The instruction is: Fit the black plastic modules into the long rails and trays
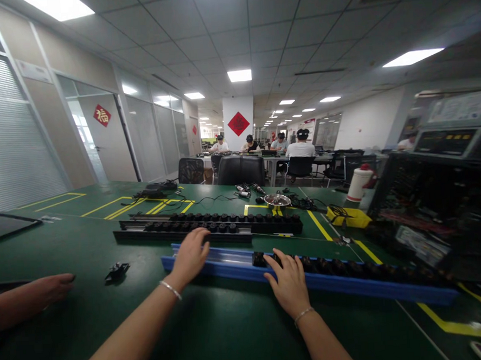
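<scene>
A long blue channel rail (229,269) lies across the green table, with a row of black block-like parts (327,265) in its middle and right stretch. My left hand (191,253) is over the rail's left part, thumb apart from the fingers, with nothing visible in it. Fingers spread, my right hand (288,283) rests at the rail's near edge. Its fingertips are close to the leftmost black block (259,259); whether they touch it I cannot tell. Behind the blue rail are black rails (182,237) holding rows of round black parts (222,226).
Another person's hand (54,291) is at the left, near a small dark part (117,271). Farther back stand a metal bowl (277,200), a yellow tray (351,218) and a white bottle (358,183). Dark equipment (421,207) borders the right side. Cables (155,190) lie behind.
</scene>
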`<state>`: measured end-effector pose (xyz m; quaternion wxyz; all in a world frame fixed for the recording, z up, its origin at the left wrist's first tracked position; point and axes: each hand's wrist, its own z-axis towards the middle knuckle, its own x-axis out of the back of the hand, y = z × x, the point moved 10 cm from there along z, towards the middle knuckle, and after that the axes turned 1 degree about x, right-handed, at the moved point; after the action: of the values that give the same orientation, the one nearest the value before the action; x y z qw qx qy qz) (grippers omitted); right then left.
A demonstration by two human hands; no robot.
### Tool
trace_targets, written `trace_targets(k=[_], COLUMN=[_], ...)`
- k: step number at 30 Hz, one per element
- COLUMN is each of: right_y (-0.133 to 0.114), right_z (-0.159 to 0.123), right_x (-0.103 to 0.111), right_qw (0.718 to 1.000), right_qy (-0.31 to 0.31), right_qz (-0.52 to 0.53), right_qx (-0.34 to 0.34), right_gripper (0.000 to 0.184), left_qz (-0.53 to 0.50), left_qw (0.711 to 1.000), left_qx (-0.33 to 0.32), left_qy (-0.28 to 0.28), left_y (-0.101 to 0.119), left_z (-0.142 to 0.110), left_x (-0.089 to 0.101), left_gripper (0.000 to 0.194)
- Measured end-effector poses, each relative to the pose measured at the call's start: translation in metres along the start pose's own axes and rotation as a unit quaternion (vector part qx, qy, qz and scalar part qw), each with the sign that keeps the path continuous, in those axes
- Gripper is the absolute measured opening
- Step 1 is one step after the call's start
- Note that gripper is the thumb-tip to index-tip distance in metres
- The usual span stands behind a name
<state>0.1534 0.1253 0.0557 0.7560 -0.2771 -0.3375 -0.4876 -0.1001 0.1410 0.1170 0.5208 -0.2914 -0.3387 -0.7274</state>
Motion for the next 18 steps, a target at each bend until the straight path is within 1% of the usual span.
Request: trace_targets(k=[2,3,4,6,8,10,14,18], right_y=[0.000,-0.001,-0.001,-0.001,-0.001,0.000,0.000,-0.001], right_z=[0.000,0.000,0.000,-0.001,-0.002,-0.002,-0.003,-0.002], right_x=[0.000,-0.001,-0.001,0.000,0.001,0.002,0.002,0.003], right_qw=[1.000,1.000,1.000,1.000,1.000,1.000,1.000,1.000], right_qy=[-0.001,-0.002,-0.003,-0.002,0.004,0.012,0.020,0.018], right_qz=[0.000,0.000,0.000,0.002,0.004,0.007,0.013,0.017], right_qx=[0.002,0.004,0.004,0.003,-0.001,-0.006,-0.008,-0.010], right_gripper=[0.039,0.039,0.040,0.043,0.046,0.048,0.049,0.049], left_qz=[-0.052,-0.067,-0.073,-0.070,-0.057,-0.043,-0.036,-0.039], left_qw=[0.996,0.993,0.991,0.987,0.981,0.977,0.975,0.977], left_qx=[-0.051,-0.063,-0.064,-0.056,-0.043,-0.032,-0.023,-0.025], left_qy=[-0.048,-0.070,-0.089,-0.137,-0.179,-0.205,-0.216,-0.209], left_y=[0.063,0.087,0.105,0.128,0.136,0.138,0.137,0.136], left_z=[0.003,0.004,0.004,0.003,0.001,-0.001,-0.003,-0.006], left_x=[-0.023,-0.034,-0.044,-0.064,-0.080,-0.088,-0.091,-0.089], left_gripper=[0.034,0.036,0.039,0.039,0.035,0.032,0.034,0.033])
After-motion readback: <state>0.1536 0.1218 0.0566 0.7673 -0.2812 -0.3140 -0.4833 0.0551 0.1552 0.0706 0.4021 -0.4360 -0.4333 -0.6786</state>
